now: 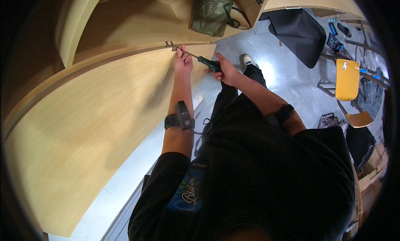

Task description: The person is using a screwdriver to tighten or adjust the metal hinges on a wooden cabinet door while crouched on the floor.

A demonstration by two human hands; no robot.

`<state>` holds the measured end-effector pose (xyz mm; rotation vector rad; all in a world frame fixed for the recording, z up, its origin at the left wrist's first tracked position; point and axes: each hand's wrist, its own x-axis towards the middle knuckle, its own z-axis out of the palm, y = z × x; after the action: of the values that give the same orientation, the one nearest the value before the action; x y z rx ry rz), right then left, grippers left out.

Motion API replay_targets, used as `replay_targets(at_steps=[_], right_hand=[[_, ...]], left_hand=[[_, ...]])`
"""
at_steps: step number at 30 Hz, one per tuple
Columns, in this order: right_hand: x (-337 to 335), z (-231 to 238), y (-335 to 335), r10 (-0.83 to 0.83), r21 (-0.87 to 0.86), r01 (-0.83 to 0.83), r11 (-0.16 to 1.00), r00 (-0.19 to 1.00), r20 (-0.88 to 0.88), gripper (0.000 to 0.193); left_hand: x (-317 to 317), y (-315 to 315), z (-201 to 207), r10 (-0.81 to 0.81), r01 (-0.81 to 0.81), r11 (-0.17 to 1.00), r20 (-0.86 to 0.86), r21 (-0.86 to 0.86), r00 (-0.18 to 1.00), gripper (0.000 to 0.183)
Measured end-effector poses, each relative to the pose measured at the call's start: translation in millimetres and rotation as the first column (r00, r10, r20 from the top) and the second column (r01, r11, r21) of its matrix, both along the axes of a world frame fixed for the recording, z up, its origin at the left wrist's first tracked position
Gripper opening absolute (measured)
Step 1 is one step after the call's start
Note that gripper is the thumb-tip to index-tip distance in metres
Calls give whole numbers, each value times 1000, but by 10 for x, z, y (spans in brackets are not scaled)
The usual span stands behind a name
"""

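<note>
Panel: a wide pale wooden board point(96, 116) fills the left side.
Bag: a green bag point(210, 12) lies on the wood beyond it.
Right hand point(227, 70): fingers wrapped tight around the screwdriver point(204, 61) handle.
Left hand point(182, 61): fingertips pinched on the shaft near the tip.
Bracket: a small metal fitting point(170, 44) at the board's top edge, the tip against it.

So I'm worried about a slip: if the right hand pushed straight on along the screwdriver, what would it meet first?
Most likely the left hand, which steadies the screwdriver shaft near the metal bracket; depth is hard to judge here.
</note>
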<state>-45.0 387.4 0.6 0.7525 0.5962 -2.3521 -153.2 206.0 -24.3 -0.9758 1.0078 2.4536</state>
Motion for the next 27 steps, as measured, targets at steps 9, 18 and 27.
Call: replay_targets(at_steps=[9, 18, 27], right_hand=[[114, -161, -242, 162, 729, 392, 562, 811, -562, 26], [-20, 16, -15, 87, 132, -84, 988, 996, -20, 30], [-114, 128, -81, 160, 448, -110, 887, 984, -75, 25]], left_hand=[[-57, 83, 34, -36, 37, 998, -21, 49, 999, 19], [-38, 19, 0, -29, 33, 990, -29, 137, 999, 18], [-70, -4, -1, 4, -5, 999, 17, 33, 1000, 17]])
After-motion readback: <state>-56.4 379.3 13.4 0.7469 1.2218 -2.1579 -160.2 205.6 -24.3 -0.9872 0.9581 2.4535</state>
